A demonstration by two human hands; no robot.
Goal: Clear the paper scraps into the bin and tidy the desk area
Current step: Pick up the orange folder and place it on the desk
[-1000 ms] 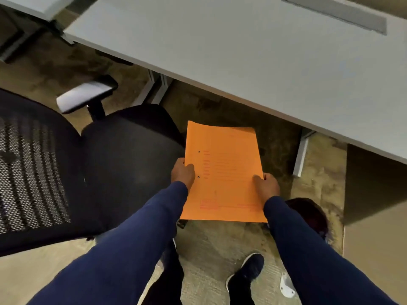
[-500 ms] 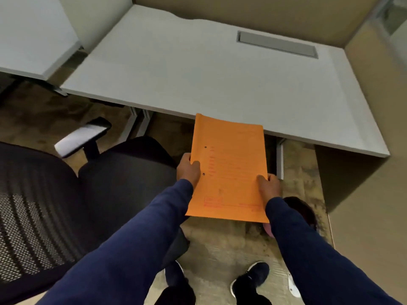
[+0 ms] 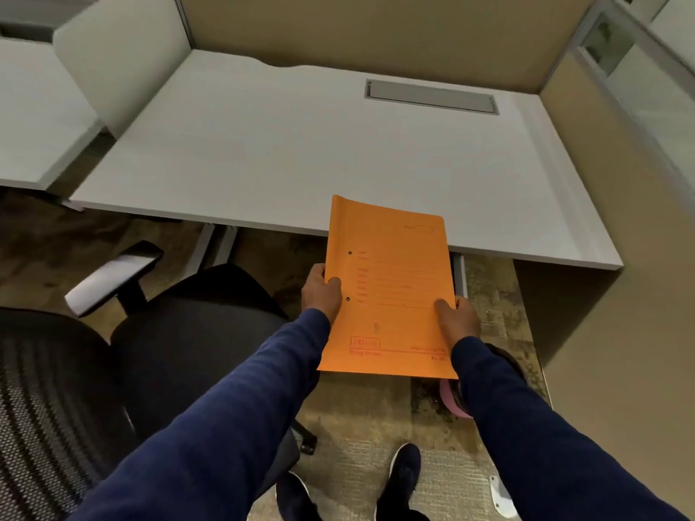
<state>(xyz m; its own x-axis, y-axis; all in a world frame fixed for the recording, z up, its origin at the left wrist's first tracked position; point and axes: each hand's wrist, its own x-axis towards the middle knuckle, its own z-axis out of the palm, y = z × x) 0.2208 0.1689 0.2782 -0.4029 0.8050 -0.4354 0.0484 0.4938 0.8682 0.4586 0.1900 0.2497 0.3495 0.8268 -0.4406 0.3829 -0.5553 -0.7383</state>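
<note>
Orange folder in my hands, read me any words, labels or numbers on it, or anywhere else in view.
None can be read.
Orange folder: red printed form lines, a boxed stamp at its lower left and small print at its lower right, all too blurred to read.
Desk and office chair: no text.

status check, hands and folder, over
Left hand and right hand both gripping orange paper folder. Held above white desk edge. Nothing blocking.

I count one orange folder mid-frame, two hands on it — left and right — one surface above, one black chair lower left, two shoes at the bottom.
</note>
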